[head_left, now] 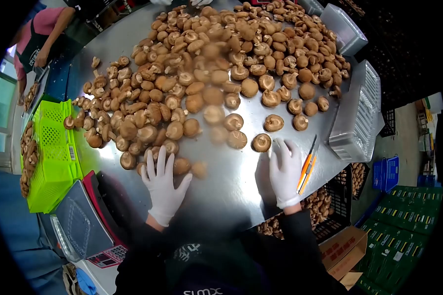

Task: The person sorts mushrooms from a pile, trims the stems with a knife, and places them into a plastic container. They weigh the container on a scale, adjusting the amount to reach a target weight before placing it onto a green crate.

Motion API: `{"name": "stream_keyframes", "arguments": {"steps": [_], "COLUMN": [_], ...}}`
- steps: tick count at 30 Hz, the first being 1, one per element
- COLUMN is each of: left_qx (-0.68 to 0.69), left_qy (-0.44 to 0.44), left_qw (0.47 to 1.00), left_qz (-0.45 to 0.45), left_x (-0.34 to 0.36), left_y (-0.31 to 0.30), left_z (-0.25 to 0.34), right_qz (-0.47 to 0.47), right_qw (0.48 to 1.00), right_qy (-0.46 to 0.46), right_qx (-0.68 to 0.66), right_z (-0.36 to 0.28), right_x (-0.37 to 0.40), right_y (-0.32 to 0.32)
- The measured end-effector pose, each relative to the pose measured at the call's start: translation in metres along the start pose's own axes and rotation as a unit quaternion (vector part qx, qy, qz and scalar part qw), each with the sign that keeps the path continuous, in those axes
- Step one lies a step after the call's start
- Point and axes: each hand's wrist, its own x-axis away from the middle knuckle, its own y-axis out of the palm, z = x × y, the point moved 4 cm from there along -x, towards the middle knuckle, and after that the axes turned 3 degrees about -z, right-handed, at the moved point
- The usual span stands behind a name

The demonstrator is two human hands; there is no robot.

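My left hand (165,191), in a white glove, has its fingers spread and touches the near edge of a big heap of brown shiitake mushrooms (155,113). Nothing shows in its grasp. Also gloved in white, my right hand (285,172) rests on the metal table (231,191) with fingers pointing forward and a little apart. Just ahead and to its left lies a single mushroom (261,142), and a mushroom with a scored cap (237,139) sits beyond that. Two thin orange-handled knives (307,169) lie to the right of this hand.
Clear plastic trays (357,118) are stacked along the right edge. A lime-green crate (54,152) and a red scale (101,206) with a tray on it stand at left. Black crates (337,201) of mushrooms sit below right. Another person (39,37) stands at far left.
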Motion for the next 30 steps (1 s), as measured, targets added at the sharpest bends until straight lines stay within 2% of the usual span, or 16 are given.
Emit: {"name": "stream_keyframes", "arguments": {"steps": [3,5,7,11,14,17,19,21,22,23,24,26,27,30], "left_qx": [0.018,0.022,0.026,0.058,0.034,0.016,0.005,0.026,0.034,-0.014,-0.016,0.012,0.046,0.037], "left_qy": [0.012,0.013,0.013,0.018,-0.014,-0.022,-0.04,-0.055,-0.043,-0.016,0.005,0.043,0.039,0.033], "left_qw": [1.0,1.0,1.0,0.994,0.989,0.985,0.983,0.99,0.997,0.996,0.996,0.997,0.998,0.997], "left_qz": [-0.003,-0.006,-0.001,0.086,0.144,0.17,0.178,0.124,0.05,0.088,0.084,0.069,0.019,0.055], "left_x": [0.012,0.016,0.018,0.009,-0.02,-0.067,-0.098,-0.112,-0.109,-0.099,-0.09,-0.067,-0.05,-0.011], "left_y": [-0.004,-0.005,-0.007,-0.022,-0.037,-0.039,-0.03,-0.014,-0.005,-0.004,-0.009,-0.018,-0.015,-0.017], "left_z": [0.0,-0.001,-0.005,-0.019,-0.039,-0.06,-0.069,-0.064,-0.058,-0.049,-0.043,-0.032,-0.024,-0.023], "right_qz": [0.033,0.048,-0.02,-0.01,-0.169,-0.332,-0.221,-0.218,-0.221,-0.223,-0.255,-0.24,-0.233,-0.206], "right_qw": [0.999,0.998,0.999,0.999,0.983,0.915,0.949,0.971,0.973,0.973,0.966,0.961,0.959,0.96], "right_qy": [-0.015,-0.035,-0.021,-0.03,0.008,0.105,-0.022,0.016,0.032,-0.039,-0.04,-0.103,-0.124,-0.167], "right_qx": [-0.005,0.036,-0.02,-0.03,0.072,0.204,0.226,0.099,0.05,0.045,-0.009,-0.092,-0.104,-0.094], "right_z": [-0.015,0.001,0.019,0.01,0.025,0.031,0.027,-0.002,-0.019,-0.036,-0.057,-0.091,-0.106,-0.133], "right_x": [-0.048,-0.066,-0.083,-0.082,-0.058,-0.02,0.004,0.012,0.016,0.021,0.022,0.02,0.017,0.011], "right_y": [0.014,0.039,0.057,0.016,-0.046,-0.097,-0.107,-0.093,-0.076,-0.058,-0.037,-0.001,0.015,0.06]}}
